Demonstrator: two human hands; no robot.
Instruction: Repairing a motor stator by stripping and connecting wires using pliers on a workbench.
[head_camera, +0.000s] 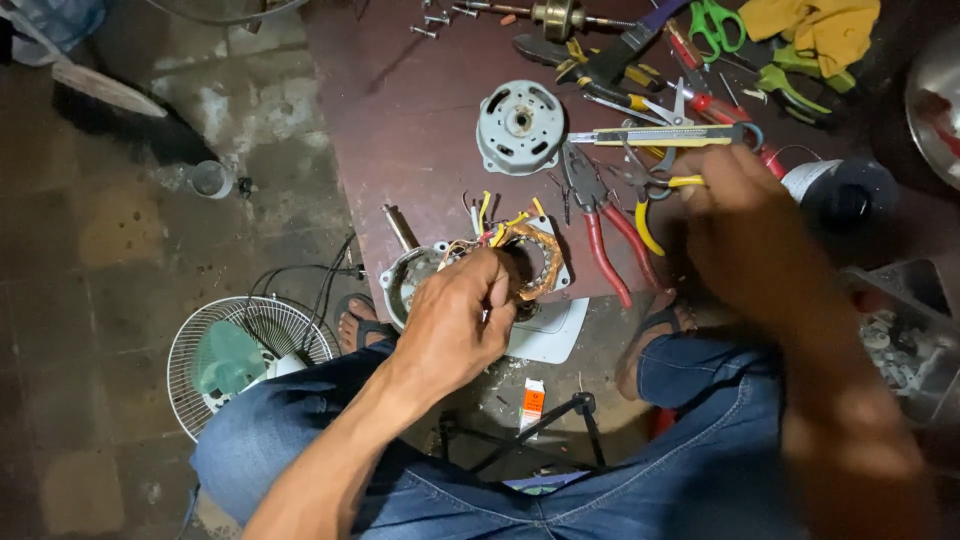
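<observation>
My left hand (458, 322) grips a fan motor stator (535, 258) with copper windings and loose yellow, red and white wires, held above the front edge of a dark red board (420, 110). My right hand (740, 215) reaches over the board and closes on the yellow handles of a small pair of pliers (655, 190). Red-handled pliers (600, 225) lie just left of that hand. A grey round motor cover (518, 127) rests farther back on the board.
Screwdrivers, green scissors (716, 24), a utility knife (650, 137), screws and a yellow cloth (825, 28) crowd the board's far right. A small fan with a wire guard (245, 355) lies on the concrete floor at left. A clear box of parts (905, 340) sits right.
</observation>
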